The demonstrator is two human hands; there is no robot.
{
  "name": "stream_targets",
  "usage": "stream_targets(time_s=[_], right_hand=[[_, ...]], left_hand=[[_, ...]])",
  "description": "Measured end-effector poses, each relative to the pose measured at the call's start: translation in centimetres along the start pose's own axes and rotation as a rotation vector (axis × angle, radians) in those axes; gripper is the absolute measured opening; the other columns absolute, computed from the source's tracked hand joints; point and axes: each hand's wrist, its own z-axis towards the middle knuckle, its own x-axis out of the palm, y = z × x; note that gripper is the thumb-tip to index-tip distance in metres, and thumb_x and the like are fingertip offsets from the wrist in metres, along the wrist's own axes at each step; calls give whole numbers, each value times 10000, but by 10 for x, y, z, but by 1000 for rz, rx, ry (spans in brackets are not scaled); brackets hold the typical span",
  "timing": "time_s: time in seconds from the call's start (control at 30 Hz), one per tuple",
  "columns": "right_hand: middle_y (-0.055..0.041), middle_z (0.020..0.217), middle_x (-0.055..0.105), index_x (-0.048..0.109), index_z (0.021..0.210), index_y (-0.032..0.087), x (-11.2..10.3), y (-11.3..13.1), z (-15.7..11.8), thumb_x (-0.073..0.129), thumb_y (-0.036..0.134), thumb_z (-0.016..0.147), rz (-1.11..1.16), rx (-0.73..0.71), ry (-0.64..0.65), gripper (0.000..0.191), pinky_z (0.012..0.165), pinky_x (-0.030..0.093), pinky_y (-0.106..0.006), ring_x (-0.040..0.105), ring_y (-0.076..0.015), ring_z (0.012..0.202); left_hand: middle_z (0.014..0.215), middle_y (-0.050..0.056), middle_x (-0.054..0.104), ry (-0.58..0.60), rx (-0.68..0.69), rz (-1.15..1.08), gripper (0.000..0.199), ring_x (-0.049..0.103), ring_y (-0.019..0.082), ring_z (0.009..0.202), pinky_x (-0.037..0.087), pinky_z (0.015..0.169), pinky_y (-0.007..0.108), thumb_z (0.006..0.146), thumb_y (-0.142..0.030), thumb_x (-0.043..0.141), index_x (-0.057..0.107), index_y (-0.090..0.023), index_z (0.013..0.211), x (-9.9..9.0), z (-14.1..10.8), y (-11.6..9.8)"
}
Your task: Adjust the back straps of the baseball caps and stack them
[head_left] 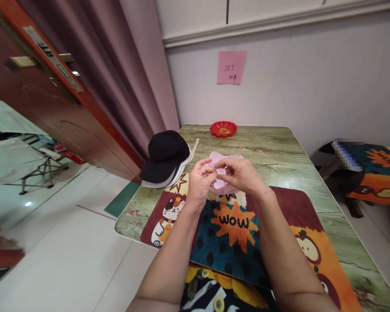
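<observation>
What looks like a pink cap [225, 189] is held up over the front half of the table, partly hidden behind my hands. My left hand [200, 180] pinches a small pale pink strap-like part of it with thumb and fingers. My right hand [240, 173] grips the same part from the other side, its fingertips close to those of the left. Dark small marks show on the cap's far edge. To the left of my hands, a black cap [167, 151] lies on top of white caps [184, 168], with a pale strap sticking out.
The table [273, 147] has a marbled green top. On it lies a colourful mat [227, 242] with "WOW" printed on it. A red scalloped dish [223, 129] stands at the back edge. A pink note [232, 67] is on the wall. A wooden door [68, 117] stands at left.
</observation>
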Motion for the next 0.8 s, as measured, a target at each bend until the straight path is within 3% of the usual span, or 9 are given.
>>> stream_targets(time_s=[0.27, 0.8], right_hand=[[19, 732, 647, 661, 952, 208, 7, 7, 2, 624, 133, 780, -45, -24, -51, 191, 636, 446, -236, 586, -125, 626], [-4, 854, 685, 633, 934, 208, 18, -2, 5, 600, 108, 743, 14, -123, -113, 218, 690, 494, -228, 650, -131, 710]], left_hand=[[644, -90, 599, -76, -7, -92, 558, 440, 42, 444, 319, 479, 202, 560, -151, 706, 519, -156, 1085, 2, 5, 1], [612, -51, 577, -76, -276, -448, 361, 475, 32, 493, 292, 473, 165, 540, -17, 719, 558, -140, 838, -4, 14, 8]])
